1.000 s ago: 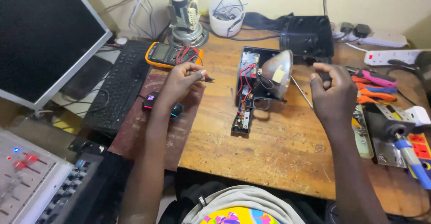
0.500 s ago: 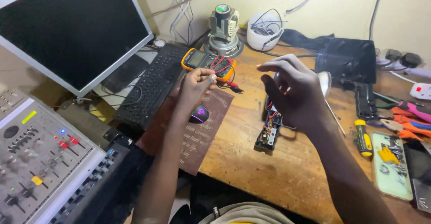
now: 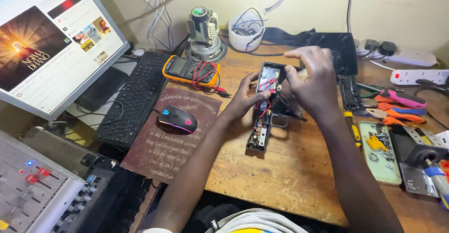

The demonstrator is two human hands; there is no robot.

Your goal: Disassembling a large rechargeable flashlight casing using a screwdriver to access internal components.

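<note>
Bare wood between mouse [image 3: 176, 119] and pliers [image 3: 395, 111]

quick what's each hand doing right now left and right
Left hand: fingers curled onto the left edge of the opened black device, steadying it.
Right hand: closed in a grip over the device's right side; anything held is hidden.

Orange multimeter [image 3: 189, 71], black keyboard [image 3: 135, 97], maroon mousepad [image 3: 172, 135], possibly red wires [image 3: 265, 84].

Opened device [image 3: 263, 121] sits mid-desk [image 3: 290, 177], both hands on it: left hand [image 3: 243, 100] at its left edge, right hand [image 3: 311, 81] over its top. Mouse [image 3: 177, 119] on mat [image 3: 168, 135] to its left, keyboard [image 3: 133, 97] further left, monitor [image 3: 47, 41] beyond that. Multimeter [image 3: 189, 70] behind the mat. Pliers [image 3: 393, 107] and power strip [image 3: 418, 76] to the right. Mixer [image 3: 37, 191] near left.
</note>
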